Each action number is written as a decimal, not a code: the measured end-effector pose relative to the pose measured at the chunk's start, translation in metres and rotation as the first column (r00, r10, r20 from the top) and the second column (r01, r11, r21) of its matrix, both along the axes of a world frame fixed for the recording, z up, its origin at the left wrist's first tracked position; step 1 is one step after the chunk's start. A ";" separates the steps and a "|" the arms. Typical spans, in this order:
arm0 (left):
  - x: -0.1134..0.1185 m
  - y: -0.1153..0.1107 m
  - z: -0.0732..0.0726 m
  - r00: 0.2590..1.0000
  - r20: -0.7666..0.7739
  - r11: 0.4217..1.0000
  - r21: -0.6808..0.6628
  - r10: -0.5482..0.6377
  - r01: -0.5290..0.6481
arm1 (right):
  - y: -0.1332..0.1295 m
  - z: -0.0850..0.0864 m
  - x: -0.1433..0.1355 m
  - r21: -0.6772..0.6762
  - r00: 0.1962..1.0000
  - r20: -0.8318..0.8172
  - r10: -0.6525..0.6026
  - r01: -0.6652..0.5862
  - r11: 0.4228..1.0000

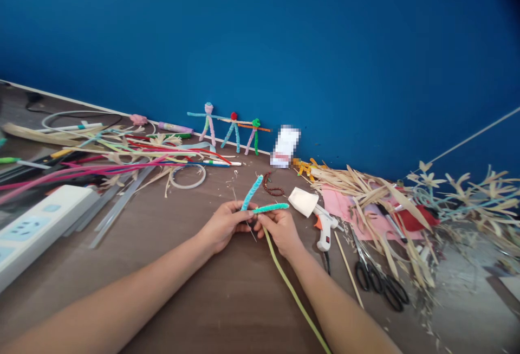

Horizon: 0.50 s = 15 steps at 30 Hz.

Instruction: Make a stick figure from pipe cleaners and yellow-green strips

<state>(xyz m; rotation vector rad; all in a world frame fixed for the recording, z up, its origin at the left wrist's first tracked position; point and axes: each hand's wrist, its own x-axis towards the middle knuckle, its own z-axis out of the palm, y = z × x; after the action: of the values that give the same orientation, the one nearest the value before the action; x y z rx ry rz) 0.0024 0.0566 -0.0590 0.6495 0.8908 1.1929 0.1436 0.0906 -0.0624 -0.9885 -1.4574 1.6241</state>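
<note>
While I watch the worktop [227,302] remotely, a green strip [290,286] hangs unwrapped before the glue gun [325,232]; beyond-left of it, three figures [234,127] look finished; left of it, left hand [224,226] and right hand [282,229] pinch the seemingly part-made turquoise V [252,193].

Head camera, one. Looks from above and behind the forearms [134,294], facing forward and down. Left hand [222,225] and right hand [282,230] at middle range, near frame centre. Table [182,310] nearest, lower part; wall [260,45] beyond, upper part. Coverage wide.
</note>
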 end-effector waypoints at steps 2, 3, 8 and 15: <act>0.000 0.000 0.000 1.000 -0.003 1.000 -0.003 0.004 -0.004 | 0.000 0.000 0.000 -0.008 1.000 0.007 -0.005 0.005 1.000; 0.000 0.001 0.000 1.000 -0.005 1.000 -0.004 0.006 -0.006 | 0.000 -0.001 0.000 -0.009 1.000 0.012 -0.007 0.007 1.000; 0.002 0.001 0.001 0.999 -0.034 1.000 0.004 0.017 -0.017 | 0.001 -0.004 0.001 0.009 0.999 0.032 -0.003 0.003 1.000; 0.003 0.001 0.001 0.998 -0.033 0.998 -0.010 0.056 -0.057 | -0.001 -0.004 0.001 0.034 1.000 0.021 -0.015 0.014 0.999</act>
<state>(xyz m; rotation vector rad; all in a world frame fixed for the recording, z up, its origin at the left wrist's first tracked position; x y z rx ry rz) 0.0053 0.0576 -0.0585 0.6407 0.9481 1.2302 0.1448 0.0899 -0.0669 -0.9982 -1.4839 1.5785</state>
